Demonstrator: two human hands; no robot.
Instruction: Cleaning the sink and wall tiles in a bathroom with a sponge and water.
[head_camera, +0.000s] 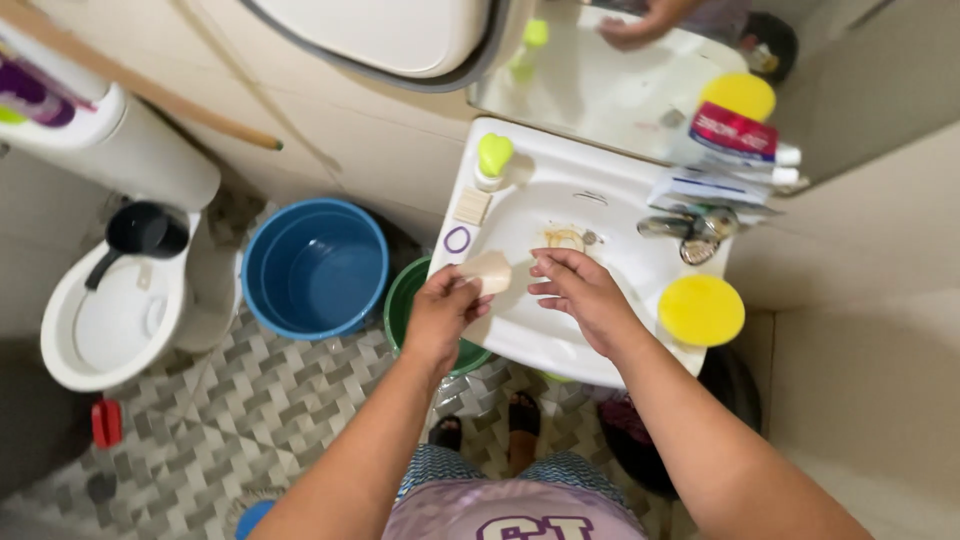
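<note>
over white sink (520, 330), left hand (440, 315) holds soap (490, 272).

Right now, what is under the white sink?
Under the white sink, a green bucket shows partly at its left edge, standing on the tiled floor beside a blue bucket. The basin hides the rest of the green bucket.

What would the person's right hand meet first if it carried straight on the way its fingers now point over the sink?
The right hand points left toward the pale soap bar held in the left hand. It would probably meet that bar first, though depth is hard to judge.
</note>
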